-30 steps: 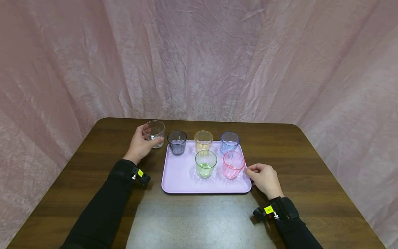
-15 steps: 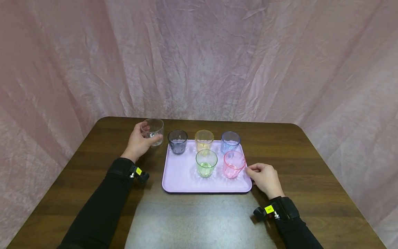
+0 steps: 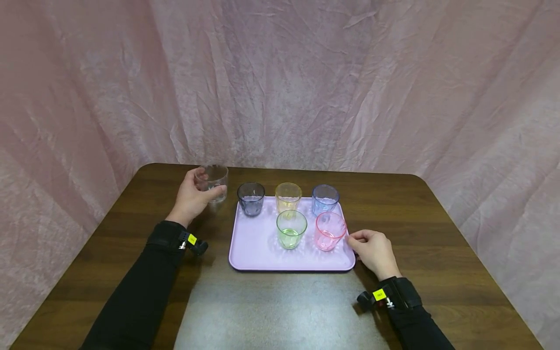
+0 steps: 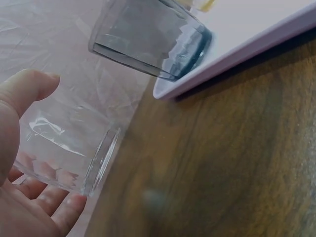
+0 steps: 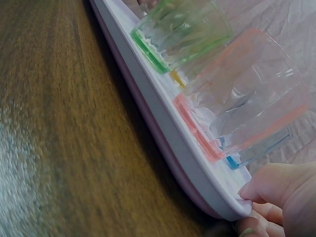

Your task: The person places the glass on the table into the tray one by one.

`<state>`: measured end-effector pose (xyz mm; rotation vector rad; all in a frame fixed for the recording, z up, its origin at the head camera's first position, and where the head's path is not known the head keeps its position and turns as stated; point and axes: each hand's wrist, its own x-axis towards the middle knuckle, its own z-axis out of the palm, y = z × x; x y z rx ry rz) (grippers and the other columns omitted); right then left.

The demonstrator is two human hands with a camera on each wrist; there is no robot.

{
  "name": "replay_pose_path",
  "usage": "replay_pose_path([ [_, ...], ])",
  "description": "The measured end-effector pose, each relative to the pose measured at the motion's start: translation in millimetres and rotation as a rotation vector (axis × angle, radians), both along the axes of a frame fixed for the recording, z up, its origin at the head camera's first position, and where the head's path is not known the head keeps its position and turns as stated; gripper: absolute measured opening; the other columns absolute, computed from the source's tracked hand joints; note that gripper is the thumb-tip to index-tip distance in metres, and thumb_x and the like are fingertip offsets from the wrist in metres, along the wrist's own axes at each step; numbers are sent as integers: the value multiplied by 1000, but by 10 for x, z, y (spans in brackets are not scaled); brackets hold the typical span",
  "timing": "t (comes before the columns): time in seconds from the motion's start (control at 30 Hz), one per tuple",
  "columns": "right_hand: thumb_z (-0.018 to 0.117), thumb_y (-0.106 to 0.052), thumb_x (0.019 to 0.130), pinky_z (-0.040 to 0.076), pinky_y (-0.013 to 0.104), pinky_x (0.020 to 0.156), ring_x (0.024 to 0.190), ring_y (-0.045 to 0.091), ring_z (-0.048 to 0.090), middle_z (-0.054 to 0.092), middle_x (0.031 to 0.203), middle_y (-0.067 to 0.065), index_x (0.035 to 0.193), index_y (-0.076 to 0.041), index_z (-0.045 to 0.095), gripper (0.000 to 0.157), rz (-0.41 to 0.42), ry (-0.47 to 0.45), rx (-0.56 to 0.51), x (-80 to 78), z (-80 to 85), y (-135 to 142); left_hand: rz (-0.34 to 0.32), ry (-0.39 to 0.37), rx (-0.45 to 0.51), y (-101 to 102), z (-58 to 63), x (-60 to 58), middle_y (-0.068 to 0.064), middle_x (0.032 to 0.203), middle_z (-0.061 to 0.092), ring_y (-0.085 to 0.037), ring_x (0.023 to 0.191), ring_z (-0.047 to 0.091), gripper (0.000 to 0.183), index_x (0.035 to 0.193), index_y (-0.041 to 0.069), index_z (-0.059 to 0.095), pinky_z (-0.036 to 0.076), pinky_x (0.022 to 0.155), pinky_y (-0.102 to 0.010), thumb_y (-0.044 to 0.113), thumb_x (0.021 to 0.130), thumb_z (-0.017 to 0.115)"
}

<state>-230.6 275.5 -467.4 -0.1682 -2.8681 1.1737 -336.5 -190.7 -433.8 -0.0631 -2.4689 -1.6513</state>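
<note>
My left hand (image 3: 191, 197) grips a clear glass (image 3: 213, 183) left of the tray, thumb on the near side and fingers round the far side. In the left wrist view the base of that clear glass (image 4: 101, 160) hangs over the wooden table. With thumb and fingers, my right hand (image 3: 373, 253) pinches the right rim of the lilac tray (image 3: 258, 257). On the tray stand a grey glass (image 3: 251, 200), a yellow glass (image 3: 288, 194) and a blue glass (image 3: 325, 198) at the back. Nearer to me are a green glass (image 3: 290, 231) and a pink glass (image 3: 330, 232).
The brown wooden table (image 3: 437, 272) has rounded far corners, and a pale shiny patch (image 3: 280, 311) lies in front of the tray. Behind the table's far edge hangs a pink curtain (image 3: 280, 87). The grey glass stands at the tray's back left corner, closest to the held glass.
My left hand has carried the clear glass a little to the left and back, away from the tray. My right hand stays at the tray's rim, and the other glasses keep their places.
</note>
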Motion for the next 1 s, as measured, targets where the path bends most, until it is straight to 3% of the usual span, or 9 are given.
replay_pose_path([
  [0.23, 72, -26, 90, 52, 28, 53, 60, 14, 63, 71, 79, 5, 92, -6, 75, 21, 0, 58, 13, -5, -5, -9, 4, 12, 1, -11, 63, 15, -13, 131, 43, -26, 116, 43, 90, 148, 6, 28, 39, 97, -50, 39, 82, 81],
  [1.0, 72, -26, 90, 52, 28, 54, 59, 14, 62, 70, 78, 4, 93, -5, 75, 21, -8, 39, 9, -8, 10, -24, -41, 86, 5, 32, 344, 164, -12, 133, 46, -25, 114, 46, 88, 146, 6, 34, 44, 92, -47, 40, 81, 82],
])
